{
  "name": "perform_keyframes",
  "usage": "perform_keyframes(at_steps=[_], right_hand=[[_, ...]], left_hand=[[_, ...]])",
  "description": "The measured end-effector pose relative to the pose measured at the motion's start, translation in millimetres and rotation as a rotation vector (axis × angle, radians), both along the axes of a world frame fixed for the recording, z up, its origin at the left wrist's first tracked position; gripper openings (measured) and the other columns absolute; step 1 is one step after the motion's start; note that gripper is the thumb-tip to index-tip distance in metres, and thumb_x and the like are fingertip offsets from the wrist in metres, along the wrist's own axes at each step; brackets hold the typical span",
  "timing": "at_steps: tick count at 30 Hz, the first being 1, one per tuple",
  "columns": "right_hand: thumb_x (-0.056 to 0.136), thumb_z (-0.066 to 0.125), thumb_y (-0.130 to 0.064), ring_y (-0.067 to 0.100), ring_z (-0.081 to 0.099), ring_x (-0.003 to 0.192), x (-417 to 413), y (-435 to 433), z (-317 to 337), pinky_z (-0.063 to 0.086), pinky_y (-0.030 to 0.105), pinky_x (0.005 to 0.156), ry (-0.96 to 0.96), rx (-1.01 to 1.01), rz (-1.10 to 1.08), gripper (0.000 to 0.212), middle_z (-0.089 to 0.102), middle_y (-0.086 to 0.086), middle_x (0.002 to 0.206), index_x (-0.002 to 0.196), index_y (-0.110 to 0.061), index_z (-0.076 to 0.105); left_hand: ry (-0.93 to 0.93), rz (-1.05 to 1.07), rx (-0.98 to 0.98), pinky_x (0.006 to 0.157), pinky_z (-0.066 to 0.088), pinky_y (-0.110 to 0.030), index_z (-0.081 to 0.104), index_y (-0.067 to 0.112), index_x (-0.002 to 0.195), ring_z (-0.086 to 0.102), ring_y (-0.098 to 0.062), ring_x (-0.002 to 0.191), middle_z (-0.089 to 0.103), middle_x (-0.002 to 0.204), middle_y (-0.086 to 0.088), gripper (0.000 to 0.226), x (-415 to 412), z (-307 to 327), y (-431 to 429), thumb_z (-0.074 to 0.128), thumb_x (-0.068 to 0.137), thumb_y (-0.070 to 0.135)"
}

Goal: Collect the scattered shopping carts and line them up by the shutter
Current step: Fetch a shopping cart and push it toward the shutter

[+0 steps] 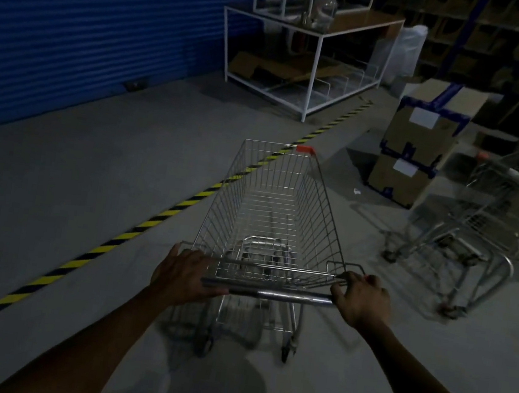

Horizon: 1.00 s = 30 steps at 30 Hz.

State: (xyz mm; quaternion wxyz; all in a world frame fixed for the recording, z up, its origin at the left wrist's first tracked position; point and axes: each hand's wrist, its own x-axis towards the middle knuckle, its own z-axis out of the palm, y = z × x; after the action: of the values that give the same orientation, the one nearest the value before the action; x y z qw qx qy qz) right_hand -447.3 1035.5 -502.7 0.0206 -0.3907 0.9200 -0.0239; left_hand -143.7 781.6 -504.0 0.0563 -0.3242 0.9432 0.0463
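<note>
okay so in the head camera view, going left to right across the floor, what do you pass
Blue shutter → striped floor tape → held cart → stacked boxes → second cart.

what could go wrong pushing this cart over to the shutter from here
1. The second cart and stacked boxes stand close on the right; a wide swing could clip them.
2. The white-framed table sits ahead by the blue shutter; overshooting could ram it.
3. The left hand looks laid over the pushed cart, while the right hand wraps its handle, so steering may pull unevenly.
</note>
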Motion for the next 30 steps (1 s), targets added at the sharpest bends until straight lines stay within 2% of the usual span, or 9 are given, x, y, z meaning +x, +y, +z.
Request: perform_keyframes(at_steps=[3, 5, 10, 12, 16, 19, 24, 30], right_hand=[[0.078, 0.016, -0.062, 0.027, 0.054, 0.114, -59.2, -41.2, -1.3, 0.047, 0.038, 0.086, -0.001, -0.006, 0.022, 0.071, 0.067, -0.006, 0.12, 0.118, -0.029, 0.065], [0.078, 0.015, -0.063, 0.028, 0.054, 0.115, -95.6, -69.3, -1.8, 0.047, 0.038, 0.086, -0.012, -0.007, 0.021, 0.072, 0.067, -0.006, 0.12, 0.117, -0.028, 0.065], [0.078, 0.017, -0.063, 0.029, 0.055, 0.114, -179.6, -139.2, -4.9, 0.05, 0.039, 0.085, 0.008, -0.025, 0.037, 0.07, 0.068, -0.006, 0.118, 0.115, -0.028, 0.067], [0.079, 0.021, -0.061, 0.03, 0.056, 0.113, -212.3, -168.7, -7.4, 0.049, 0.039, 0.084, 0.023, -0.028, 0.036, 0.067, 0.069, -0.006, 0.116, 0.112, -0.029, 0.069], [0.086, 0.035, -0.057, 0.03, 0.056, 0.108, -284.5, -235.3, -12.9, 0.05, 0.038, 0.083, 0.055, -0.065, 0.021, 0.051, 0.07, -0.004, 0.113, 0.107, -0.027, 0.071], [0.09, 0.038, -0.055, 0.029, 0.057, 0.107, -332.2, -289.0, -11.0, 0.047, 0.037, 0.081, 0.077, -0.048, -0.005, 0.046, 0.069, -0.002, 0.113, 0.105, -0.026, 0.07], [0.094, 0.043, -0.043, 0.032, 0.052, 0.114, -389.5, -368.8, 0.7, 0.04, 0.043, 0.089, 0.042, -0.009, -0.218, 0.033, 0.058, 0.001, 0.128, 0.117, -0.025, 0.058], [0.093, 0.036, -0.043, 0.037, 0.055, 0.109, -492.7, -449.3, -1.5, 0.043, 0.043, 0.082, 0.033, 0.0, -0.175, 0.041, 0.057, 0.002, 0.131, 0.119, -0.024, 0.06]], left_hand=[[0.001, 0.017, 0.025, 0.123, 0.009, -0.048, 0.045, 0.033, 0.146, 0.04, -0.018, 0.14, 0.048, 0.15, 0.005, 0.127, -57.1, 1.7, -36.9, 0.005, 0.053, 0.108], [0.011, 0.03, 0.049, 0.122, 0.015, -0.046, 0.048, 0.033, 0.144, 0.042, -0.019, 0.138, 0.05, 0.147, 0.004, 0.126, -91.0, -0.9, -64.4, 0.006, 0.052, 0.109], [0.039, 0.053, 0.038, 0.11, 0.034, -0.046, 0.06, 0.031, 0.13, 0.056, -0.022, 0.121, 0.064, 0.128, 0.005, 0.109, -170.8, -18.4, -139.4, 0.028, 0.059, 0.107], [0.081, 0.05, 0.024, 0.108, 0.036, -0.046, 0.064, 0.029, 0.126, 0.058, -0.024, 0.117, 0.066, 0.124, 0.003, 0.109, -202.8, -20.9, -169.1, 0.029, 0.058, 0.107], [0.125, 0.049, 0.0, 0.112, 0.033, -0.045, 0.062, 0.023, 0.133, 0.053, -0.028, 0.126, 0.062, 0.132, -0.003, 0.132, -278.0, -8.5, -230.2, 0.007, 0.05, 0.11], [0.075, 0.056, 0.008, 0.118, 0.023, -0.042, 0.054, 0.028, 0.141, 0.043, -0.021, 0.139, 0.053, 0.145, 0.0, 0.144, -334.7, 3.7, -283.3, -0.006, 0.039, 0.11], [0.028, 0.007, 0.033, 0.118, 0.017, -0.044, 0.057, 0.029, 0.137, 0.038, -0.021, 0.141, 0.048, 0.15, 0.001, 0.14, -417.5, 5.8, -369.7, -0.006, 0.04, 0.109], [-0.005, -0.029, 0.051, 0.119, 0.014, -0.043, 0.063, 0.027, 0.131, 0.039, -0.021, 0.14, 0.049, 0.148, 0.0, 0.136, -525.4, 12.7, -462.4, -0.001, 0.044, 0.109]])
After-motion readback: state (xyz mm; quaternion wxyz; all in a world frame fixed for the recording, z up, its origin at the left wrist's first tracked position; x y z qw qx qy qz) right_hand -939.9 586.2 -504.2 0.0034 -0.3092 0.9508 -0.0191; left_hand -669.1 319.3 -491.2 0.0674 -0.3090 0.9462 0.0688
